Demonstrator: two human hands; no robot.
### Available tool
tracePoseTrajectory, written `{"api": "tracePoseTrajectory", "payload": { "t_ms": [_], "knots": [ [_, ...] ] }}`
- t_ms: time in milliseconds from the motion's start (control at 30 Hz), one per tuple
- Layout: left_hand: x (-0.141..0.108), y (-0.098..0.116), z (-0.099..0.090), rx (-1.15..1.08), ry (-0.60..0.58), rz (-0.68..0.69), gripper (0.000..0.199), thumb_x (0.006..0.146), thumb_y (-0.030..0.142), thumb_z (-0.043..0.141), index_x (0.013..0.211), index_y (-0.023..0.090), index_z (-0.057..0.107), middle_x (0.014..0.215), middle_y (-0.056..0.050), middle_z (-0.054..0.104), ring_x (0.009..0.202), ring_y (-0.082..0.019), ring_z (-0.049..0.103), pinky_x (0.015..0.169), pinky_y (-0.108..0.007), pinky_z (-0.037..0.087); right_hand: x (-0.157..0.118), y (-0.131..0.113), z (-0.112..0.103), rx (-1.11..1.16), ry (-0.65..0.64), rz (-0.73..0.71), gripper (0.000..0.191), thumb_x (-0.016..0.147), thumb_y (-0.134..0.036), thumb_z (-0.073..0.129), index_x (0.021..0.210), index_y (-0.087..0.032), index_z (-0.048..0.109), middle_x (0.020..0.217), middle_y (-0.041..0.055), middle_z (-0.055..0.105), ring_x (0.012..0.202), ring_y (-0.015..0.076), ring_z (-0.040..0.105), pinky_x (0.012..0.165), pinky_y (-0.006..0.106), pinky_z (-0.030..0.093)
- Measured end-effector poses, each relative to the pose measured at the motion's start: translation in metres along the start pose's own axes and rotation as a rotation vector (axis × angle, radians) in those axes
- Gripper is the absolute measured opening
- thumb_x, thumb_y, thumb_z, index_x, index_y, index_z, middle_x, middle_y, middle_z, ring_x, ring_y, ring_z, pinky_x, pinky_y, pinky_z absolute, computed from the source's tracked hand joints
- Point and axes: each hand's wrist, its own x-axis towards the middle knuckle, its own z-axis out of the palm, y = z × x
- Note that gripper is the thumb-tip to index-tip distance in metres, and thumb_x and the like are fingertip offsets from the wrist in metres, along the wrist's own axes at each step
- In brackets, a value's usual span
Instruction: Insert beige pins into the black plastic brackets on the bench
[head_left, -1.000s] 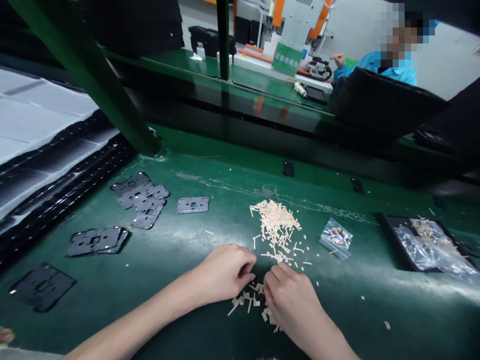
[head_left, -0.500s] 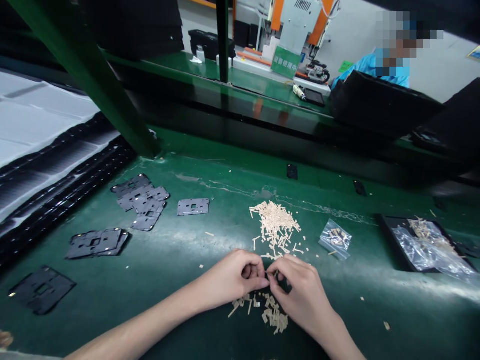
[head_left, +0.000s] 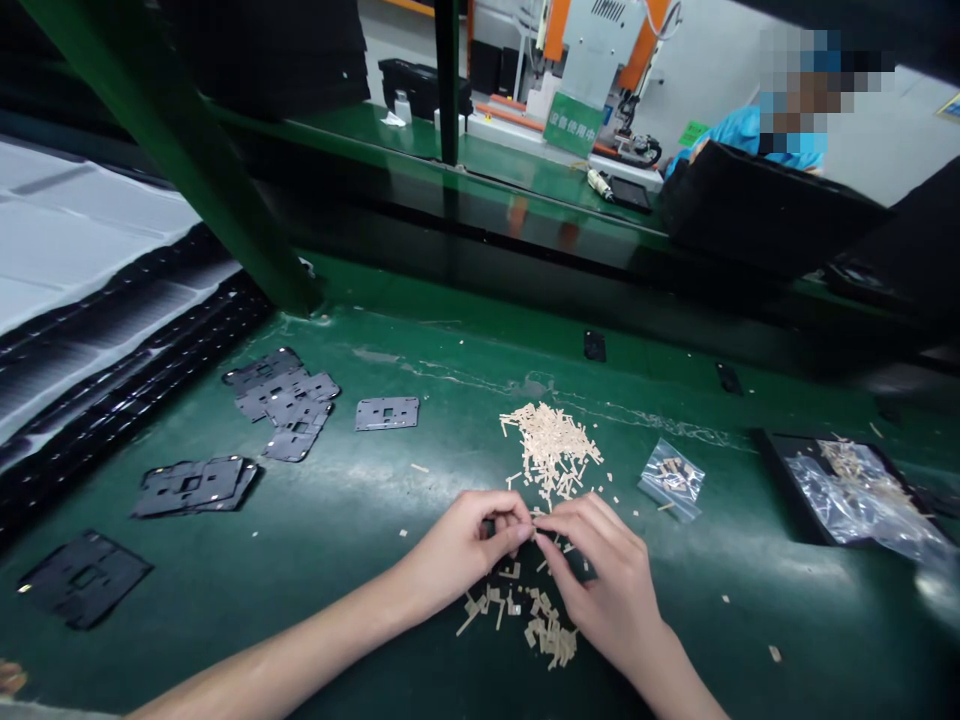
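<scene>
My left hand and my right hand meet fingertip to fingertip over the green bench. Both are closed in a pinch. Whatever sits between the fingertips is too small to name. Just beyond them lies a heap of small beige strips and bits. Closer to me, partly below my hands, is a second, looser pile of flat beige pieces, with a few dark bits among them. To the right of my hands rests a small clear zip bag with beige pieces inside.
Black plates with cut-outs lie at the left, in a fanned group, a stack and a single plate. At right stands a black tray holding plastic bags. A green post rises at left. A person in blue is beyond the partition.
My hands have risen slightly away from me, and the right fingers have straightened and spread a little. More of the near pile shows beneath them. The heaps look unchanged.
</scene>
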Motion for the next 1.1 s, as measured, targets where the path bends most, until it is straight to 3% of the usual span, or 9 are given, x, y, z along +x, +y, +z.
{"api": "tracePoseTrajectory", "payload": {
  "t_ms": [233, 433, 767, 933, 1100],
  "knots": [
    [-0.001, 0.001, 0.002, 0.005, 0.086, -0.011, 0.017, 0.082, 0.028, 0.050, 0.077, 0.014, 0.059, 0.068, -0.001, 0.054, 0.064, -0.013, 0.048, 0.057, -0.024, 0.035, -0.001, -0.001, 0.009, 0.027, 0.049, 0.161, 0.015, 0.084, -0.019, 0.048, 0.073, -0.019, 0.059, 0.059, -0.0001, 0.049, 0.055, 0.0130, 0.044, 0.053, 0.025, 0.037],
    [0.000, -0.003, 0.004, -0.014, 0.112, 0.007, 0.012, 0.078, 0.025, 0.054, 0.079, 0.014, 0.059, 0.071, -0.001, 0.054, 0.066, -0.013, 0.049, 0.055, -0.022, 0.035, -0.003, -0.001, 0.012, 0.137, 0.115, 0.327, 0.012, 0.083, -0.025, 0.052, 0.075, -0.019, 0.058, 0.061, -0.0007, 0.053, 0.050, 0.0118, 0.044, 0.048, 0.023, 0.036],
    [-0.004, 0.004, 0.003, 0.098, 0.174, 0.150, 0.008, 0.080, 0.015, 0.051, 0.075, 0.014, 0.057, 0.061, 0.004, 0.047, 0.052, -0.006, 0.040, 0.052, -0.016, 0.032, -0.003, 0.005, 0.010, 0.065, 0.125, 0.139, 0.009, 0.081, -0.028, 0.056, 0.078, -0.020, 0.060, 0.069, 0.0003, 0.060, 0.047, 0.0106, 0.046, 0.047, 0.023, 0.038],
    [-0.003, 0.000, 0.006, 0.129, 0.262, 0.193, 0.007, 0.079, 0.015, 0.054, 0.074, 0.014, 0.057, 0.062, 0.005, 0.048, 0.051, -0.005, 0.038, 0.053, -0.015, 0.032, -0.003, 0.004, 0.012, -0.022, 0.163, 0.149, 0.014, 0.081, -0.033, 0.055, 0.076, -0.021, 0.060, 0.066, -0.0016, 0.061, 0.043, 0.0096, 0.047, 0.046, 0.021, 0.038],
    [-0.005, -0.002, 0.006, 0.190, 0.264, 0.241, 0.011, 0.081, 0.015, 0.051, 0.070, 0.015, 0.052, 0.060, 0.005, 0.045, 0.053, -0.006, 0.039, 0.052, -0.016, 0.031, -0.002, 0.003, 0.013, -0.051, 0.182, 0.134, 0.016, 0.081, -0.035, 0.054, 0.077, -0.021, 0.060, 0.067, -0.0013, 0.062, 0.045, 0.0097, 0.050, 0.048, 0.021, 0.040]
  ]
}}
